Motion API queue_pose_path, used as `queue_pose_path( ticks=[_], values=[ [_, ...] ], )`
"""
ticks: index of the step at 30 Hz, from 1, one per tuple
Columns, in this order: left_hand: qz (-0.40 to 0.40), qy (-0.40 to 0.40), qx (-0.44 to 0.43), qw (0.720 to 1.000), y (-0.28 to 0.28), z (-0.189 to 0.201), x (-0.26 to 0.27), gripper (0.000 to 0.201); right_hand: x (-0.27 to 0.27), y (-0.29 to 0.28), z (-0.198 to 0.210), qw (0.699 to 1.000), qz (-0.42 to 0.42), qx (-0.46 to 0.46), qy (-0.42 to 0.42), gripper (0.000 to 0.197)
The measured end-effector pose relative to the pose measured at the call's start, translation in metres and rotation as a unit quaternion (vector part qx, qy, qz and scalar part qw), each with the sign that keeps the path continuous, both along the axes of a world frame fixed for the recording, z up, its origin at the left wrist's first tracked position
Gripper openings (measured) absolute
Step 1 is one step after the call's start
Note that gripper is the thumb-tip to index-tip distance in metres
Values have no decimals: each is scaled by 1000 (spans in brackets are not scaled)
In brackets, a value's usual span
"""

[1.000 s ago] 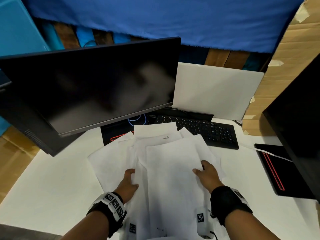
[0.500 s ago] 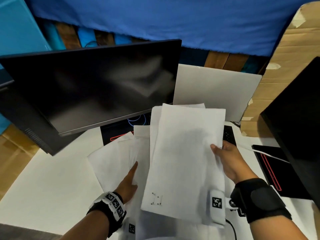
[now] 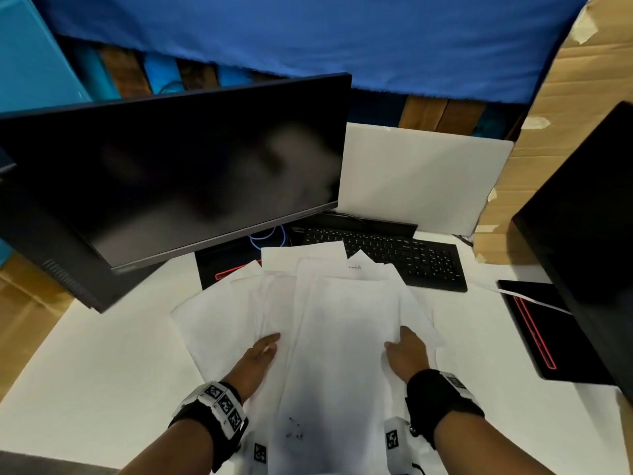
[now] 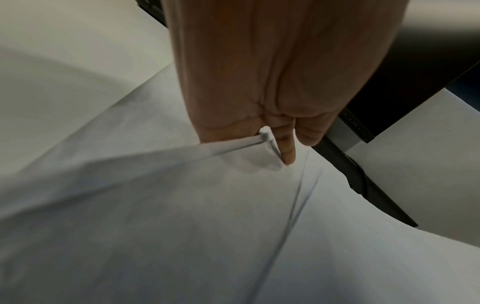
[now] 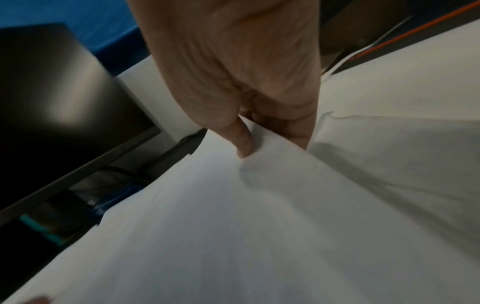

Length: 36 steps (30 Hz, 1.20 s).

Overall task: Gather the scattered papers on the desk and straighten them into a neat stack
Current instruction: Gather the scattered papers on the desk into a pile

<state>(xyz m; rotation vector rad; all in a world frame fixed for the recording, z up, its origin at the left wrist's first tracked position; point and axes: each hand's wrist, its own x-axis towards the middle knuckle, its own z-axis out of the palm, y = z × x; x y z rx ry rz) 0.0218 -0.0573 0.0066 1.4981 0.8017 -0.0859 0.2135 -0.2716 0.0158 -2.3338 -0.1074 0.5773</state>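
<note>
Several white papers (image 3: pixel 346 337) lie fanned in a loose, overlapping pile on the white desk (image 3: pixel 85 371), in front of the keyboard. A top bundle of sheets runs from the keyboard toward me. My left hand (image 3: pixel 265 347) holds that bundle's left edge; in the left wrist view the left hand (image 4: pixel 275 144) pinches a paper edge (image 4: pixel 233 146). My right hand (image 3: pixel 400 347) is at the right edge; in the right wrist view the right hand (image 5: pixel 270 142) has its thumb on top of the sheets (image 5: pixel 259 205) and fingers underneath.
A dark monitor (image 3: pixel 191 173) hangs over the back left and a black keyboard (image 3: pixel 404 255) sits behind the pile. A white board (image 3: pixel 421 180) leans at the back. A black red-trimmed pad (image 3: pixel 534 334) and a second dark screen (image 3: pixel 589 214) stand at the right.
The right hand raised a bundle of sheets upright half a second ago and has now lowered it flat onto the pile. The left hand shifted right to the bundle's left edge.
</note>
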Motion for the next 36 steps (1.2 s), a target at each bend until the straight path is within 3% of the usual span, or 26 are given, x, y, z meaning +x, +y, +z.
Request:
queue_pose_path(
  ticks=[6,9,11,13,15,17,20,23,25,27,30,32,36],
  values=[
    [52,7,0,999,7,-16,-3,97,-26,25,-15,993,112,6,48,35],
    [50,42,27,997,8,-21,-4,83,-36,32,-20,986,153,15,66,20],
    [50,64,65,995,7,-26,-4,61,-33,28,-17,997,75,21,-1,19],
    [55,71,95,991,4,-24,-4,39,-15,15,-13,993,-97,-37,-64,35],
    [61,70,115,989,0,-21,-2,28,4,-5,-6,964,-225,-143,2,70],
    [72,67,120,988,-4,-20,0,28,21,-23,-14,949,-285,-111,75,84],
    [94,70,126,985,-7,-19,3,35,32,-31,-27,953,-273,97,87,69],
    [97,51,112,988,-6,-15,8,53,29,-30,-27,962,-229,144,47,36],
    [97,34,95,990,-3,-13,15,68,26,-28,-26,963,-197,172,61,25],
    [95,32,105,989,-1,-9,22,65,26,-26,-24,962,-182,185,84,23],
    [103,51,135,984,2,-7,26,45,38,-30,-7,975,-196,101,-32,23],
    [116,57,150,980,6,-8,23,40,52,-37,18,966,-206,82,-130,21],
    [139,65,151,977,13,-10,17,35,81,-38,93,931,-182,195,-248,16]
  ],
)
